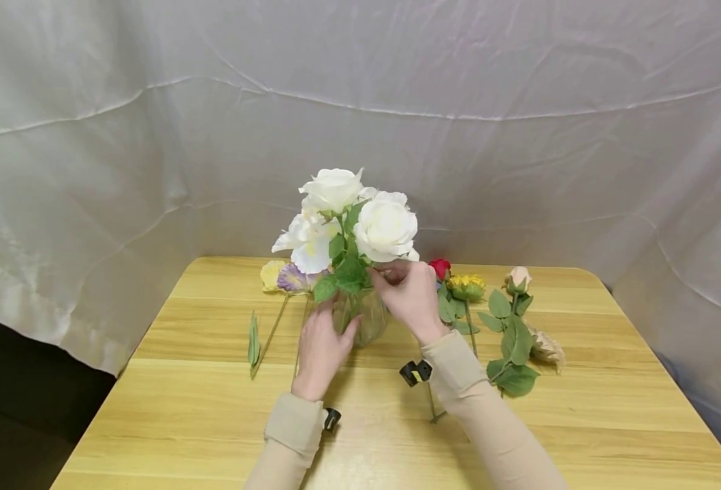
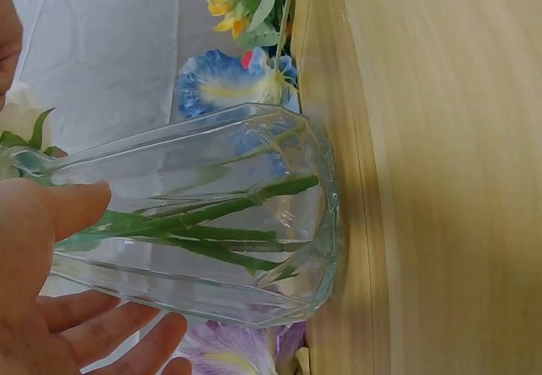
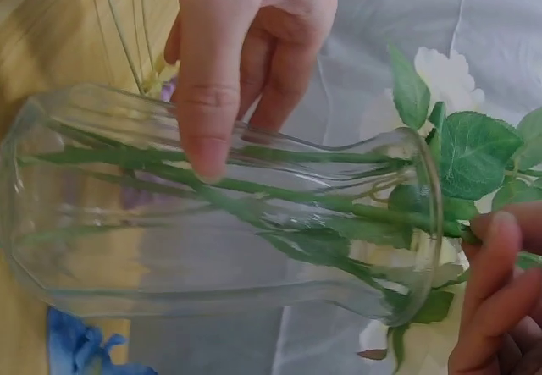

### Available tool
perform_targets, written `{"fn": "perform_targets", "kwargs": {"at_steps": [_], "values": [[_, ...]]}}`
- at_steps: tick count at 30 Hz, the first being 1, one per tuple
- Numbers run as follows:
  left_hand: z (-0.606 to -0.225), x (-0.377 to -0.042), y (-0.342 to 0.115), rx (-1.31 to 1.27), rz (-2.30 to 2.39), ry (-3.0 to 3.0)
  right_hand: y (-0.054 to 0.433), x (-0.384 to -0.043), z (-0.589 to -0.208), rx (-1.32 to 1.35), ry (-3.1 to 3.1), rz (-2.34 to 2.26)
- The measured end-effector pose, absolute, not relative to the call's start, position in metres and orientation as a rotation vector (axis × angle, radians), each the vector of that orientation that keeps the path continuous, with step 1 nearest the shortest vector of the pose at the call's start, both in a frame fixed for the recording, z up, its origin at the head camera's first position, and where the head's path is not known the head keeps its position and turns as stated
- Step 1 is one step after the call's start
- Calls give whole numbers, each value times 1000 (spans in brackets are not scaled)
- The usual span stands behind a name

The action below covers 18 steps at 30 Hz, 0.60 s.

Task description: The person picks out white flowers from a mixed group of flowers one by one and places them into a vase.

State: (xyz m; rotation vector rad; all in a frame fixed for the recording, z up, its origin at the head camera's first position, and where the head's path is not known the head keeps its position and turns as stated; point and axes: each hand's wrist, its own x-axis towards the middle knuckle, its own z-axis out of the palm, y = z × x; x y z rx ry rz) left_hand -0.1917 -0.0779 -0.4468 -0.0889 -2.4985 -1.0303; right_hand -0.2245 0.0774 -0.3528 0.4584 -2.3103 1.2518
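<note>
A clear glass vase (image 1: 369, 328) stands upright on the table, with several green stems (image 3: 313, 190) inside it. My left hand (image 1: 323, 347) holds the vase's side, its thumb (image 3: 209, 151) on the near glass and the other fingers on the far side. At the vase's mouth my right hand (image 1: 412, 296) pinches a green stem (image 3: 461, 229) between thumb and finger. Which bloom that stem carries is hard to tell. Above the rim rise white roses (image 1: 386, 228) and a white iris-like flower (image 1: 308, 243), with green leaves (image 1: 350, 272) below them.
On the left lie a yellow flower (image 1: 271, 275), a purple flower (image 1: 295, 279) and a loose leaf (image 1: 254, 340). To the right are a red flower (image 1: 440, 267), a sunflower (image 1: 467, 287), a pale pink rose (image 1: 519, 279), a beige flower (image 1: 547, 350) and a blue flower (image 2: 207, 87).
</note>
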Motion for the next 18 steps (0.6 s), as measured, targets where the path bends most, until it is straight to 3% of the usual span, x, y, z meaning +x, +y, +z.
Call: {"fn": "perform_targets", "kwargs": {"at_steps": [18], "values": [[-447,-191,-79,-90,-1044,-2512,81,-218,-383,406,-2256,1527]]}}
